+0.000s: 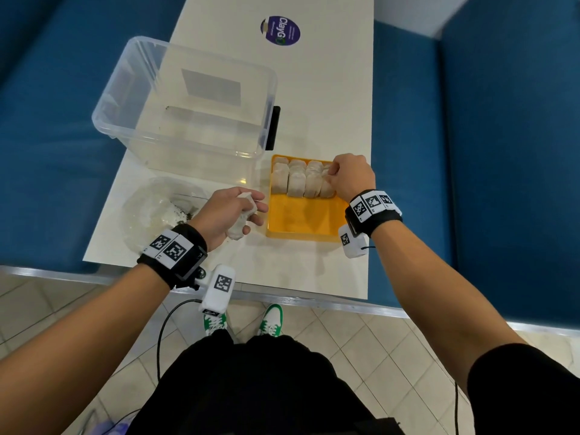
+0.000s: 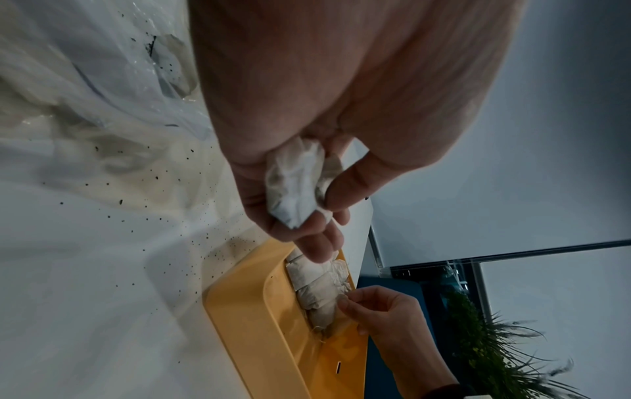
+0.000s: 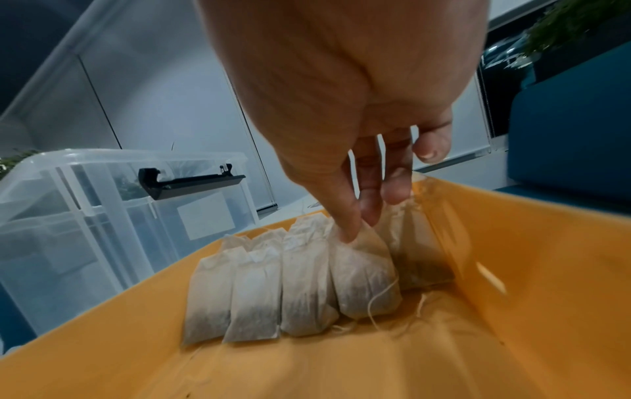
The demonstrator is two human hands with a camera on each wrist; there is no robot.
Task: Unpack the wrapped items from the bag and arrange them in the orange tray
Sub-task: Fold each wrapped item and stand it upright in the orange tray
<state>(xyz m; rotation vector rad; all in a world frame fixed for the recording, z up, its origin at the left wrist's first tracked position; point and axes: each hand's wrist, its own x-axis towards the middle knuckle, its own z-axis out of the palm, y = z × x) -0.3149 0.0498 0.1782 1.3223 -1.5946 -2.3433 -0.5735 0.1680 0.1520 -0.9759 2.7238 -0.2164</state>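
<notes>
An orange tray (image 1: 306,222) sits on the white table, with several pale tea bags (image 1: 296,180) lined up along its far end. My right hand (image 1: 337,172) reaches into the tray's far right corner and pinches the top of one tea bag (image 3: 365,272) that lies in the row. My left hand (image 1: 241,211) hovers just left of the tray and grips a bunch of white tea bags (image 2: 295,186) in its curled fingers. The clear plastic bag (image 1: 157,211) lies crumpled on the table at the left, with more white items inside.
A large clear plastic bin (image 1: 188,105) with a black latch (image 1: 272,128) stands behind the bag and tray. Dark crumbs (image 2: 163,216) dot the table near the bag. A purple sticker (image 1: 280,30) lies far back. Blue seats flank the narrow table.
</notes>
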